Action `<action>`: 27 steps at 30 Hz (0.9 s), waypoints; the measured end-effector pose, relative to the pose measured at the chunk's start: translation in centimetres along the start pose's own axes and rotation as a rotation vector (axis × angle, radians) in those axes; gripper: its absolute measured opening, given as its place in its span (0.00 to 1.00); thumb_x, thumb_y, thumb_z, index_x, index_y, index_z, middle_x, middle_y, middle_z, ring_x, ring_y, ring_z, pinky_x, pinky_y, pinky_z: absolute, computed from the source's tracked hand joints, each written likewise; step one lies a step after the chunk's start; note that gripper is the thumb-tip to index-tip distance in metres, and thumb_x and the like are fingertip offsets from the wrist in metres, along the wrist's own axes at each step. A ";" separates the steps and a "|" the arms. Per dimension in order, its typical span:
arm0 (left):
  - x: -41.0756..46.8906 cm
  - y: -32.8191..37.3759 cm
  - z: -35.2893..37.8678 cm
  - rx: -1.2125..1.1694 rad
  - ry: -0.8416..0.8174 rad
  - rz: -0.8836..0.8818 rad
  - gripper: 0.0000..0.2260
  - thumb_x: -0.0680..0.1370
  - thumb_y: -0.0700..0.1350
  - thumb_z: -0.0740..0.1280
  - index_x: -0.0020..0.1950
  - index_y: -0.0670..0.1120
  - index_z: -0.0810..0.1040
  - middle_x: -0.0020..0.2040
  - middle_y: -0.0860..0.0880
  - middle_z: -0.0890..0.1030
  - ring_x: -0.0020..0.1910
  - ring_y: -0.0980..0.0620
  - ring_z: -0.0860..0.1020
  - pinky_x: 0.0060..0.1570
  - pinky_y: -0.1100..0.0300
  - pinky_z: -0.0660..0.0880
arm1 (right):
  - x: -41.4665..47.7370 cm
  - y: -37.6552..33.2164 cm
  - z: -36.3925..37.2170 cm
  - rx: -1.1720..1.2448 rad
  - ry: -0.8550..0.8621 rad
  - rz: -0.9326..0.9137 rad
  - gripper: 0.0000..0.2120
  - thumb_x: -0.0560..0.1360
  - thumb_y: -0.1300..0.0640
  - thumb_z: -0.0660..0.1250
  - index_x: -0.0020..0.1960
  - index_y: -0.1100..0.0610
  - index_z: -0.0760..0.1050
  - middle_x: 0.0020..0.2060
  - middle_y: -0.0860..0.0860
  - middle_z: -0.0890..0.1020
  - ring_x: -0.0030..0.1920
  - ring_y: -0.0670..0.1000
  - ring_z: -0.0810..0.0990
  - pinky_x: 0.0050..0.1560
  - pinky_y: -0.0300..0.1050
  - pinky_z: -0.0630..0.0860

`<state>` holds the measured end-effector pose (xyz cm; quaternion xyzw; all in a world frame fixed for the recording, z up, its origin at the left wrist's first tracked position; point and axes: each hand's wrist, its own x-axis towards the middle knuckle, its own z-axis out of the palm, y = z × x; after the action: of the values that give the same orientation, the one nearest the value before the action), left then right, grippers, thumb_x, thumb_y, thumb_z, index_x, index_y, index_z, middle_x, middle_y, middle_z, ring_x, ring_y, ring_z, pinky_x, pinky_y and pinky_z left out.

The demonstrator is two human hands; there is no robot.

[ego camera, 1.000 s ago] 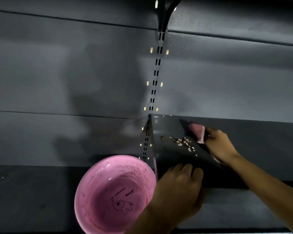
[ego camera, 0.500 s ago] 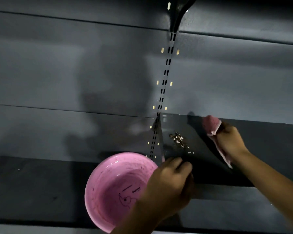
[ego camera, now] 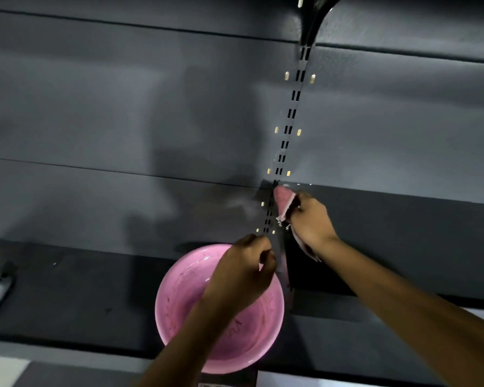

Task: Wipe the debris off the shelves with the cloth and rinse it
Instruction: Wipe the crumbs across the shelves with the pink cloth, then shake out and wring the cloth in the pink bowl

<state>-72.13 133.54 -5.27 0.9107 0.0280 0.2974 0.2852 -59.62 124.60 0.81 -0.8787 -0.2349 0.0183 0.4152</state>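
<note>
Swept left since a second ago, from mid-shelf to the very end of the dark grey metal shelf, hard by the slotted black upright rail. Clamped in the right hand and pressed into the shelf's back corner: the crumpled pink cloth. Bunched just below the cloth, at the lip of the shelf end: the pale, crumb-like debris, earlier scattered further right.

Shifted as well, from the shelf front to the end edge: the left hand, fingers curled, directly above the round pink plastic bowl. Cannot tell whether gripping that edge or merely balled beside it. Hands near each other, not touching.

Probable slips from here:
- Too brisk a final stroke, and crumbs flung past the bowl onto the lower dark ledge.
- Crumbs lodged in the rail's slots, so close to the pile.
- Crumbs bounced off the left hand, right in the drop path.

Rinsing of the cloth not yet begun.
</note>
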 end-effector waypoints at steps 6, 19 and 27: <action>-2.0 -5.8 -2.7 0.075 0.117 -0.375 0.07 0.75 0.34 0.63 0.37 0.35 0.73 0.30 0.40 0.76 0.29 0.40 0.75 0.28 0.52 0.68 | 0.3 -0.8 1.7 -0.049 0.007 -0.030 0.11 0.76 0.63 0.58 0.55 0.63 0.74 0.51 0.62 0.81 0.50 0.60 0.80 0.38 0.37 0.66; -5.1 -6.9 -3.4 0.182 0.044 -0.464 0.05 0.74 0.33 0.61 0.40 0.35 0.75 0.33 0.39 0.78 0.30 0.43 0.75 0.31 0.52 0.66 | 1.1 -4.3 3.4 0.127 -0.022 -0.132 0.10 0.73 0.60 0.64 0.53 0.61 0.76 0.49 0.62 0.83 0.48 0.58 0.81 0.47 0.48 0.75; -4.3 -7.0 -1.7 0.143 -0.075 -0.506 0.08 0.75 0.36 0.60 0.36 0.42 0.72 0.33 0.45 0.78 0.32 0.46 0.75 0.34 0.51 0.73 | 0.9 1.7 -2.4 -0.166 0.022 -0.094 0.12 0.74 0.65 0.61 0.57 0.61 0.75 0.51 0.59 0.81 0.49 0.54 0.80 0.46 0.41 0.69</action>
<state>-75.77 139.24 -10.16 0.9030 0.2650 0.1801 0.2862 -57.57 122.34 1.33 -0.8983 -0.2718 -0.0303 0.3438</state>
